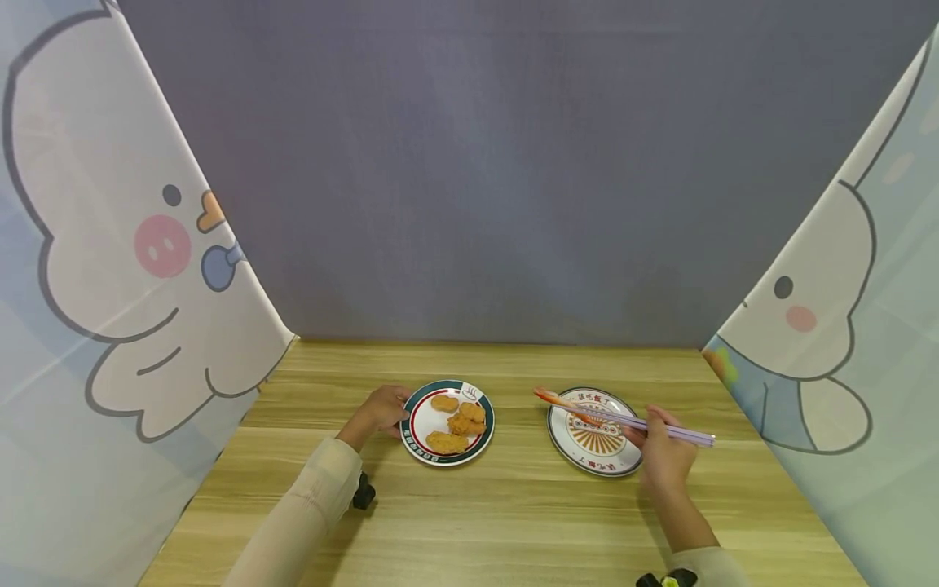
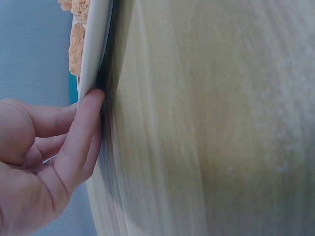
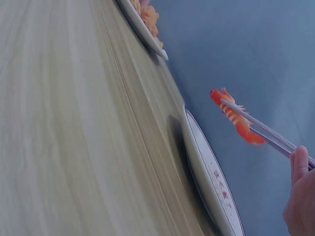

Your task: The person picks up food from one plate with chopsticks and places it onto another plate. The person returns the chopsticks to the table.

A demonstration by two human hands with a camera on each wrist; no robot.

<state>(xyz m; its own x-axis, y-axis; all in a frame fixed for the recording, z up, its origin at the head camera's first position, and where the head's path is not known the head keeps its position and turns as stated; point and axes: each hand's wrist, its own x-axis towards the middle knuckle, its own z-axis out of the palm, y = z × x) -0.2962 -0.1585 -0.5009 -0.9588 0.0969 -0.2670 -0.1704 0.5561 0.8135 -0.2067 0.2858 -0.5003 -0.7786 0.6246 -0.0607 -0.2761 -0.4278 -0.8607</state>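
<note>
My left hand (image 1: 385, 408) pinches the left rim of a green-edged plate (image 1: 422, 420), thumb above and fingers beneath it in the left wrist view. Several pieces of fried chicken (image 1: 447, 443) lie on that plate. On the right, my right hand (image 1: 669, 458) grips a pair of light purple chopsticks (image 1: 678, 431). Between their tips is an orange-red shrimp (image 3: 234, 117) with pale stripes, held in the air. In the head view the shrimp appears over the upper left edge of a second, patterned plate (image 1: 597, 465), and the chopsticks cross above that plate.
Both plates stand on a wood-grain table (image 1: 469, 522), with a strip of tabletop between them. A grey panel (image 1: 484, 179) rises at the table's back edge. Cartoon-printed panels (image 1: 242, 342) flank the left and right sides.
</note>
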